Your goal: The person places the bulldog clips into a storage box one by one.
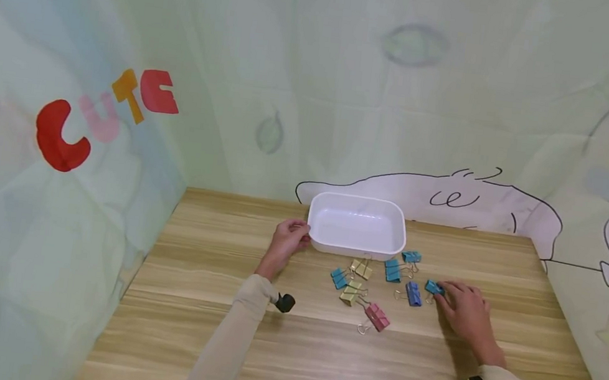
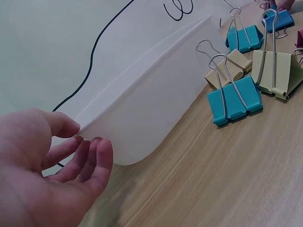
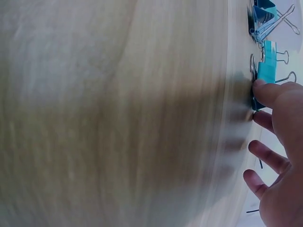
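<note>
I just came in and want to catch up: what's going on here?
A person is handling binder clips beside a white container. The left hand pinches the container's rim, while the right hand pinches a teal binder clip; I can't tell whether that clip is off the wooden table. The other clips, in teal, blue, yellowish and pink, lie scattered on the table near the container.

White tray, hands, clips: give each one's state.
White tray: upright, open-topped.
Left hand: pinching the tray's rim.
Right hand: pinching a teal clip.
That teal clip: held; whether lifted, unclear.
Three other teal clips: on the table.
Two yellow clips: on the table.
Blue clip: on the table.
Pink clip: on the table.
</note>
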A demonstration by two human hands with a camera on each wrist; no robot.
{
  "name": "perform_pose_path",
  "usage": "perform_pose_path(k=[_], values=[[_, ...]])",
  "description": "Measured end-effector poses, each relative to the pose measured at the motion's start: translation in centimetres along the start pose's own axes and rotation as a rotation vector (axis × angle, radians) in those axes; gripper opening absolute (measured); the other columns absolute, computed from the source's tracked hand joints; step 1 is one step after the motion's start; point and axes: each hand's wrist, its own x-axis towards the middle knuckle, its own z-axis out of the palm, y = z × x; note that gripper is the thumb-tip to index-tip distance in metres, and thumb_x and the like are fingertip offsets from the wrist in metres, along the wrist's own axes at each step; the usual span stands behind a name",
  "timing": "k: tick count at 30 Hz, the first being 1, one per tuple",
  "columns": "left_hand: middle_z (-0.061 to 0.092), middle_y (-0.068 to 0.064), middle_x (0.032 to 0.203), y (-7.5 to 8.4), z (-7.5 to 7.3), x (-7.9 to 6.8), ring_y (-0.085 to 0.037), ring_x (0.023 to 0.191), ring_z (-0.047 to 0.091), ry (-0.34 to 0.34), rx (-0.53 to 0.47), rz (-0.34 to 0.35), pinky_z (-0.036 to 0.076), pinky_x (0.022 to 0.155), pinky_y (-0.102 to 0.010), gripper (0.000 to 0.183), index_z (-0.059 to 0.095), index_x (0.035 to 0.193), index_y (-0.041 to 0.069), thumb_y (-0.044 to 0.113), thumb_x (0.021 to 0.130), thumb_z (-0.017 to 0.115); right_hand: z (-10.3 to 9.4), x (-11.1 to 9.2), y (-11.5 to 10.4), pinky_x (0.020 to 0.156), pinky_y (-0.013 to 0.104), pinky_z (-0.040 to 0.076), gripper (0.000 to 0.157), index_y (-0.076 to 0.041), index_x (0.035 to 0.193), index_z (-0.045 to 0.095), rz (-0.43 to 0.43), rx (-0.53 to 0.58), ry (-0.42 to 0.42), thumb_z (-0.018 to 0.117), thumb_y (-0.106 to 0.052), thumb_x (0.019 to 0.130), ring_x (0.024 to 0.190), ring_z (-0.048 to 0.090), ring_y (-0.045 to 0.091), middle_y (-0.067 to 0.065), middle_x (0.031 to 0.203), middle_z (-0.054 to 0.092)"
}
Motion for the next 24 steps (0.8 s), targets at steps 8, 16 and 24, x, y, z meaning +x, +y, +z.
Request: perform_pose_path(k=[8,16,24], values=[[0.061,-0.02,0.102,0.0,0.1,0.2,-0.016,0.073,0.063,-0.02,-0.071,0.017,0.065,0.073,-0.028,0.025,0.055,0.121,-0.014,-0.002,0.101,0.061,-0.6,0.0,-0.9,0.08,0.069,0.044,0.029,-0.001,0.122,0.073,-0.01,0.003,0.008,0.074,-0.015,0.097,0.111,0.059,0.05,0.024,0.124,0.069],[0.06,-0.015,0.094,0.3,0.1,-0.1,-0.018,0.074,0.063,-0.033,-0.097,0.046,0.064,0.072,-0.027,0.015,0.057,0.112,-0.012,-0.006,0.099,0.06,-0.8,0.4,-0.6,0.084,0.065,0.053,0.024,0.002,0.114,0.075,-0.093,0.036,0.022,0.077,-0.008,0.092,0.101,0.065,0.047,0.024,0.114,0.072],[0.059,-0.017,0.097,0.4,0.2,-0.2,-0.018,0.076,0.063,-0.025,-0.112,0.0,0.065,0.074,-0.027,0.019,0.054,0.117,-0.014,-0.007,0.1,0.059,-2.1,1.2,-1.0,0.072,0.056,0.06,0.021,0.004,0.112,0.074,-0.114,0.087,-0.006,0.075,-0.004,0.093,0.085,0.068,0.036,0.024,0.106,0.071]])
